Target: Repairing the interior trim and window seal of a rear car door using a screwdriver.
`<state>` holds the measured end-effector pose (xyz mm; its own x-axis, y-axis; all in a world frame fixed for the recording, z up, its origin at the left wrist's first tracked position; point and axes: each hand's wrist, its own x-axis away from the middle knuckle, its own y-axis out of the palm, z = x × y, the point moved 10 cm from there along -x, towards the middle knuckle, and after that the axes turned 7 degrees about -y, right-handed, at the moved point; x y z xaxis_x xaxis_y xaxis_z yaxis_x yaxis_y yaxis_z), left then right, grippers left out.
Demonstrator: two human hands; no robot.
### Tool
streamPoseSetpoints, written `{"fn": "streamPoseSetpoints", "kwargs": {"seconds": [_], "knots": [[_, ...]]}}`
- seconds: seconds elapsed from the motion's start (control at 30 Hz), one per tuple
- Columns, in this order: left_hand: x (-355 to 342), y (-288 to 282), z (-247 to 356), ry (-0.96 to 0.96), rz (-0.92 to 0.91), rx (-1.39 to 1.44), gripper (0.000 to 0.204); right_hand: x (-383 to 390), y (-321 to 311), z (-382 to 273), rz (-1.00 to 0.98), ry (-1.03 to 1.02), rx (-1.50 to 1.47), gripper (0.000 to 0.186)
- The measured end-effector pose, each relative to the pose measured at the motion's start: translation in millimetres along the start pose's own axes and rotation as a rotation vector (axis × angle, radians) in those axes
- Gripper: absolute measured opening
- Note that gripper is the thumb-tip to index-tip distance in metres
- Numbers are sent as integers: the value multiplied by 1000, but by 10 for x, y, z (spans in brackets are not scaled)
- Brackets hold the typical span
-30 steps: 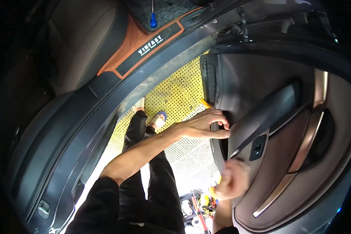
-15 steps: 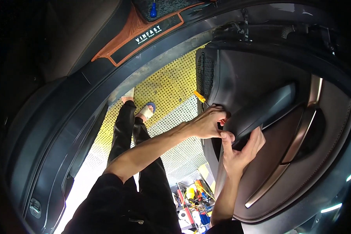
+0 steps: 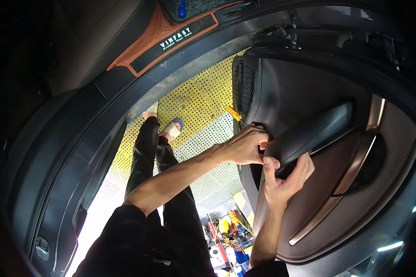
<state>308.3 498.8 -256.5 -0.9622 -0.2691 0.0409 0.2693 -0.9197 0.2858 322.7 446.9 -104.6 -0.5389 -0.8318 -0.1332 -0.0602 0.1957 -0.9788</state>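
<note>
A dark, glossy armrest juts from a brown car door panel. My right hand grips its near end from below, the thumb on one side and the fingers on the other. At that same end, my left hand is closed, its thumb and fingertips against the armrest's edge. From behind its knuckles sticks out a screwdriver with a yellow handle; its thin shaft runs in among the curled fingers, where its tip is hidden. The two thumbs are close together.
A speaker grille lies beside the left hand, bronze trim beyond the armrest. The door sill curves along the left. A blue-handled tool lies inside the car. Several tools fill a cart below, over perforated floor mats.
The screwdriver's yellow handle has tipped slightly left and up. Both hands keep their hold at the armrest's end, and the view has shifted a little.
</note>
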Motion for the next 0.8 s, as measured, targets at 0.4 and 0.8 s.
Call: {"fn": "streamPoseSetpoints", "kwargs": {"seconds": [0.4, 0.8], "knots": [[9, -9, -23, -18, 8, -29, 58, 11, 13, 22, -1, 3, 1, 84], [-6, -21, -14, -36, -21, -29, 63, -37, -2, 5, -6, -55, 36, 90]]}}
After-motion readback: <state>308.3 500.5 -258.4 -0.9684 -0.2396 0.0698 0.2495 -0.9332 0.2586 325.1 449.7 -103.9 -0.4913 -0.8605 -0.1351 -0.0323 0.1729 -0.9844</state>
